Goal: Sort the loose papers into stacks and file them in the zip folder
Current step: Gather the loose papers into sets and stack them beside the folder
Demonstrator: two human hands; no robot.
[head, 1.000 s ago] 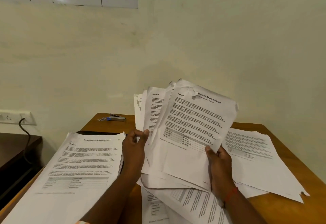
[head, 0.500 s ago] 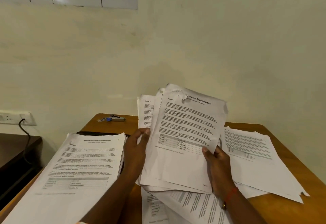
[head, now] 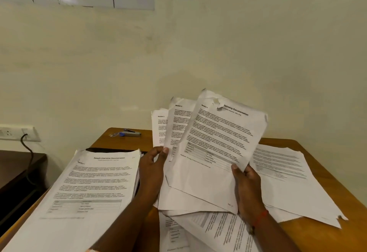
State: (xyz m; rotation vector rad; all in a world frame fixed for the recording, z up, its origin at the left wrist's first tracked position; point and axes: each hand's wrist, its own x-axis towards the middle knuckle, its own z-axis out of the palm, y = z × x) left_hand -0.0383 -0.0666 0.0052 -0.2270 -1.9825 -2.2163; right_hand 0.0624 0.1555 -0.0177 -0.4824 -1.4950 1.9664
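Fanned sheets [head: 208,182] stand upright over the desk [head: 125,142], long axis leaning right; left grip [head: 153,170] and right grip [head: 247,188] pinch their edges.

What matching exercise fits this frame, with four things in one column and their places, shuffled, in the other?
Things:
1. stapler
2. neat stack
3. fanned sheets
4. wall socket

Places:
A. held up by the left hand and right hand
B. on the wall, far left
C. at the far edge of the table
D. lying on the table's left side

Pairs: 1-C, 2-D, 3-A, 4-B
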